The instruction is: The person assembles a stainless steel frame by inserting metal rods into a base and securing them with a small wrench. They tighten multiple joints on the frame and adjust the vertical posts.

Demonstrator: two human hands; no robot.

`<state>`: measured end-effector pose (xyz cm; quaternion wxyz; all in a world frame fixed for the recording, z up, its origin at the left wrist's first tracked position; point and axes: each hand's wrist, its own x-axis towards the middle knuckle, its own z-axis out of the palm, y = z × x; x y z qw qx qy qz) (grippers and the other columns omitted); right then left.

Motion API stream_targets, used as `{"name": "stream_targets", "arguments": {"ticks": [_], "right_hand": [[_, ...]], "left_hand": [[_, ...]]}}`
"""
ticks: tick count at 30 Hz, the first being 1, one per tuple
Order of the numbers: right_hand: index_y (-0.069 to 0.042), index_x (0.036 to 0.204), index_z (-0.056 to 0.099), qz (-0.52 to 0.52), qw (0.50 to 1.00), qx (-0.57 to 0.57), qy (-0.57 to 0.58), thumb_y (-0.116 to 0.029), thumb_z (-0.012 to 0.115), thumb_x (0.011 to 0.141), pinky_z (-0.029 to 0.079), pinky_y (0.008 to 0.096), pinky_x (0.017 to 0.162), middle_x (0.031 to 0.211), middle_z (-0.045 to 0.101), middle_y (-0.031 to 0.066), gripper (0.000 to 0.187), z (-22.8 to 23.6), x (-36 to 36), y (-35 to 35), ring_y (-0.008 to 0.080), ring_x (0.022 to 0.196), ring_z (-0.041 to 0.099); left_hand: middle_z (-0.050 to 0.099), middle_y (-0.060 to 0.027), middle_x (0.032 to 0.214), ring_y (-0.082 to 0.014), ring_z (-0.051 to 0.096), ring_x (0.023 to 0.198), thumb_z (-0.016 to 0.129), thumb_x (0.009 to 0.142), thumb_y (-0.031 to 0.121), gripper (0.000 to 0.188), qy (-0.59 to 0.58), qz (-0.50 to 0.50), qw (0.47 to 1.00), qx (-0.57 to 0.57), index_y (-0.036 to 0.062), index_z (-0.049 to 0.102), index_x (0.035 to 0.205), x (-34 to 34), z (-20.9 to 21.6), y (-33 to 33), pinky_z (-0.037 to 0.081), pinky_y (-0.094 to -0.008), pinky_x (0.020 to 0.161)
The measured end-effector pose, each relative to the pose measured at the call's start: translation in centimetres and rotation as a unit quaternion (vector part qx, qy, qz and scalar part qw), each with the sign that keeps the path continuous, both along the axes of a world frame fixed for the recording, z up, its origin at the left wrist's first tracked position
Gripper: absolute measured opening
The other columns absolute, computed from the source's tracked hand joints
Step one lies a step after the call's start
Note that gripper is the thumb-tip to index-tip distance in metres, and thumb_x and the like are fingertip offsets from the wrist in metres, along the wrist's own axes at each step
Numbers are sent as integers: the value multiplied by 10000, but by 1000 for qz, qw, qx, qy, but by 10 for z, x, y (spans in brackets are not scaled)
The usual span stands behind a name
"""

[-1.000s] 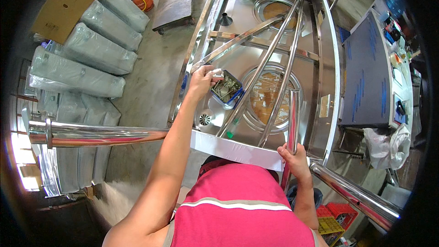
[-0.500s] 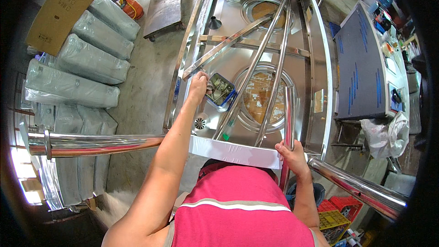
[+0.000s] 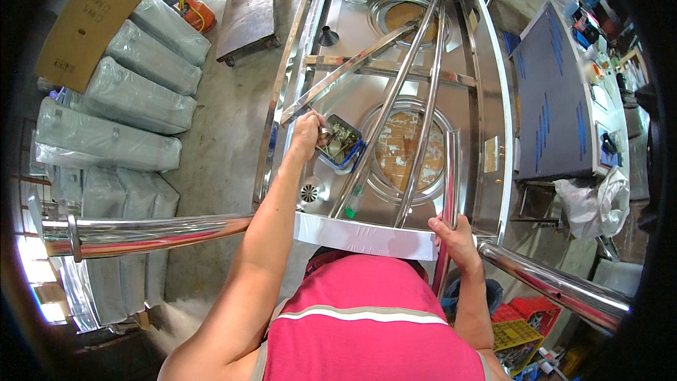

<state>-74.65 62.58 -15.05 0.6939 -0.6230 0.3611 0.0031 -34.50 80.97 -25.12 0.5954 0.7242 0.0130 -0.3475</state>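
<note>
Checking head cam: my L hand has its fingers closed on a small shiny metal piece, just beside the blue rectangular plastic bin w/ assorted metal parts, on the stainless-steel counter. R hand fingers wrap a polished round steel tube nr. its close edge.
</note>
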Motion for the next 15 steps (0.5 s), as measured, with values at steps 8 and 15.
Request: {"name": "stream_targets", "arguments": {"ticks": [8, 15], "right_hand": [[-47, 859, 649, -17, 999, -14, 26, -348, 732, 954, 430, 250, 519, 692, 587, -5, 327, 32, 17, -8, 81, 555, 553], [-35, 870, 648, 34, 999, -18, -22, -381, 739, 941, 439, 262, 509, 727, 593, 10, 365, 79, 48, -11, 91, 553, 565]], "left_hand": [[726, -194, 1197, -339, 702, 1140, 623, 901, 172, 277, -302, -387, 726, 482, 59, 779, 1099, -38, -12, -38, 571, -428, 938], [745, -134, 1197, -296, 720, 1120, 630, 916, 186, 273, -291, -327, 739, 512, 119, 786, 1129, -47, -34, -58, 588, -393, 898]]}}
